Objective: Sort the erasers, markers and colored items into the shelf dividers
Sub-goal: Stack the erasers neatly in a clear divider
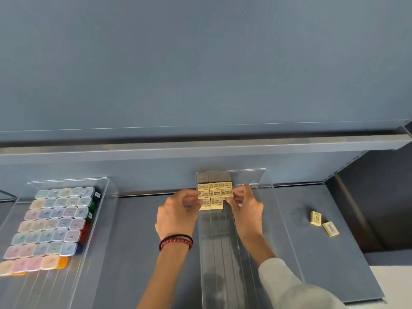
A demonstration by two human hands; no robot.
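Both hands pinch a block of pale yellow printed erasers (215, 195) at the far end of a clear plastic divider tray (225, 246).
The left hand (178, 210), a red bead bracelet (176, 241) at its wrist, curls fingers and thumb onto the block's left edge; the right hand (245, 210) nips the right edge likewise. The erasers lie flat in touching rows. Two loose yellow erasers (316, 218) lie just beside each other on the blue-grey shelf (138, 230), right of the tray. Well to the left, a second clear tray (66, 179) holds rows of small coloured boxes (51, 226) with clear lids.
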